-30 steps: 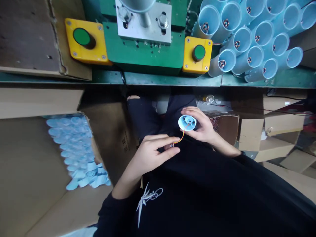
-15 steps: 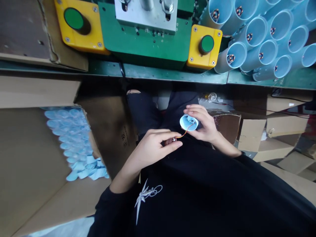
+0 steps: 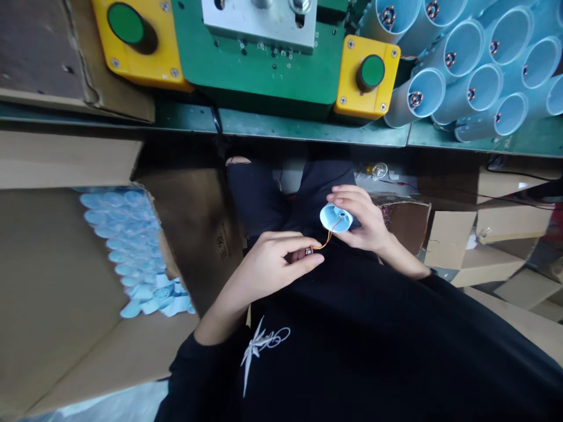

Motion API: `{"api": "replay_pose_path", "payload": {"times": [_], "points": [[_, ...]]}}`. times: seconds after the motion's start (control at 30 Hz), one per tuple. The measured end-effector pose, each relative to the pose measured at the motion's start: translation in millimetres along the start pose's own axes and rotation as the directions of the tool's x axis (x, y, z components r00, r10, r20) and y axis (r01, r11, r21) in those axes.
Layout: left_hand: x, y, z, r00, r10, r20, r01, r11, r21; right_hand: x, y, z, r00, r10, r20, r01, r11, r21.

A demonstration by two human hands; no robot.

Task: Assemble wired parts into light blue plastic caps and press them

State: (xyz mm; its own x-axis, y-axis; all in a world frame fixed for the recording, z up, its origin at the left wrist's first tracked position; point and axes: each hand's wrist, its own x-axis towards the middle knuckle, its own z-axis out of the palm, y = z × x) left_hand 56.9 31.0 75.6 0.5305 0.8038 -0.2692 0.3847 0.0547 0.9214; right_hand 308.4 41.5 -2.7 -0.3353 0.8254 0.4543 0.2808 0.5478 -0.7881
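Observation:
In my right hand [image 3: 363,220] is a light-blue plastic cup-shaped housing [image 3: 329,223], its open mouth tilted toward me. The fingers wrap round its far side and the thumb lies below. Thin red and yellow wires [image 3: 328,239] come out of the housing and run to my left hand [image 3: 285,255]. Between the left thumb and fingertips is a small copper-wound motor coil [image 3: 308,251], partly hidden by the fingers. The two hands are a short distance apart, above my lap.
A green machine [image 3: 264,82] with a yellow button box [image 3: 367,79] stands on the bench edge. Several blue tubes with coils [image 3: 424,97] stand at right. At left a carton [image 3: 57,269] holds blue parts [image 3: 132,234]. Cardboard boxes [image 3: 475,258] are stacked at lower right.
The coil in my left hand has shifted slightly left and down, and the wires bend a little more sharply. My right hand and the housing have barely moved. The view has tilted slightly.

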Motion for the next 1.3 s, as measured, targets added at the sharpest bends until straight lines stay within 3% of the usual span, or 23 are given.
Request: {"api": "replay_pose_path", "payload": {"times": [0.23,0.7,1.07,1.3], "points": [[-0.6,-2.5,0.2,0.999,-0.02,-0.034,0.02,1.0,0.004,2.7,-1.7,0.4,0.998,-0.053,0.013,0.054,0.996,-0.067],[-1.8,-2.2,1.2,0.993,0.093,-0.077,-0.098,0.993,-0.064,-3.6,1.2,1.9,0.999,-0.021,0.029,0.022,0.998,-0.053],[1.6,-7.5,6.5,0.996,-0.063,-0.061,0.063,0.998,0.004,-3.4,0.6,3.2,0.999,-0.024,0.041,0.027,0.997,-0.069],[0.8,-5.3,4.2,0.994,-0.099,-0.035,0.1,0.995,0.006,-2.6,-0.7,4.0,0.998,-0.025,0.062,0.032,0.994,-0.102]]}}
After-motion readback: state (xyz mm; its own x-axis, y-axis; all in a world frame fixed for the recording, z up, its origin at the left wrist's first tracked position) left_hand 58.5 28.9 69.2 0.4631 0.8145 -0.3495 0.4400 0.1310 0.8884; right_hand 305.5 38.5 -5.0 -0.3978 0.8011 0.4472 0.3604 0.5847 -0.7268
